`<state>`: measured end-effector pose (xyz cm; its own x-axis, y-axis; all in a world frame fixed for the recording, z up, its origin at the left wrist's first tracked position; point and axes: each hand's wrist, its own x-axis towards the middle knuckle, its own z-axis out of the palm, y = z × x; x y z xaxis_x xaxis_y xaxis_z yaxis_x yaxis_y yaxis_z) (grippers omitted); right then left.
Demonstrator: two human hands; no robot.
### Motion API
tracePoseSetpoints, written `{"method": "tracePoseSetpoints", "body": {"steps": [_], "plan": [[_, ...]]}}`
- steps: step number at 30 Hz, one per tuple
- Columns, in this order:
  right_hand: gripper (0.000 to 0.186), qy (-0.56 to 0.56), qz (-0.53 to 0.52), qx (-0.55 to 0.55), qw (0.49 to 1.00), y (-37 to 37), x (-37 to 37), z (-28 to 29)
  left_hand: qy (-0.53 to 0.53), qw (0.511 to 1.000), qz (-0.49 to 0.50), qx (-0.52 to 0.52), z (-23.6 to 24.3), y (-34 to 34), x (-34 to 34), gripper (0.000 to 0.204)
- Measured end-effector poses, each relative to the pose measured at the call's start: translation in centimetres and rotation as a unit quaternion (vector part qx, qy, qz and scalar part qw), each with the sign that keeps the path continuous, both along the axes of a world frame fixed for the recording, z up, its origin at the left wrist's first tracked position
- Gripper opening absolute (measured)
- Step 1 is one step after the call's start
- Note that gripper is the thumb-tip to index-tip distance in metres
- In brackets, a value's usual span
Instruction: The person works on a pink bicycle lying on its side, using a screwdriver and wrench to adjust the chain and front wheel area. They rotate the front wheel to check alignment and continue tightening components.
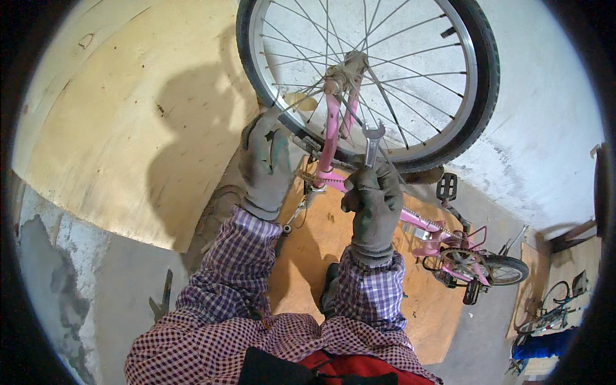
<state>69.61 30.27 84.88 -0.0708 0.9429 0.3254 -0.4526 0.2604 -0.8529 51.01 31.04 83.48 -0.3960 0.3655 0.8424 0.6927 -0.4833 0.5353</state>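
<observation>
A pink bicycle (330,138) is in front of me, its spoked wheel (478,122) raised toward the top of the view. My right hand (372,208), in a grey work glove, is closed round a silver open-end wrench (371,144). The wrench's jaw points up, below the wheel hub (350,70). My left hand (264,163), gloved too, is beside the tyre's lower left. Its fingers are curled, and a thin greyish piece shows at their tips; I cannot make out what it is. The pink fork runs down from the hub between my hands.
A brown board (436,314) lies under the bicycle. The smaller-looking far wheel (507,271), pedals and chain are to the right. A large plywood sheet (122,128) leans at left. A dark tool (163,295) lies on the floor, lower left. Another bicycle (552,314) is at far right.
</observation>
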Motion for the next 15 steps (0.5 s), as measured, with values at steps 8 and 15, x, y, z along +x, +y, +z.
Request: {"method": "tracePoseSetpoints", "body": {"steps": [8,15], "plan": [[0.025,-0.098,-0.005,0.014,0.995,1.7,-3.9,1.6,0.093,0.995,0.019,-0.004,1.6,3.9,-3.2,0.042],[0.031,-0.120,0.018,-0.017,0.992,2.7,-6.7,4.7,0.098,0.995,-0.018,0.021,3.7,6.3,-5.3,0.029]]}}
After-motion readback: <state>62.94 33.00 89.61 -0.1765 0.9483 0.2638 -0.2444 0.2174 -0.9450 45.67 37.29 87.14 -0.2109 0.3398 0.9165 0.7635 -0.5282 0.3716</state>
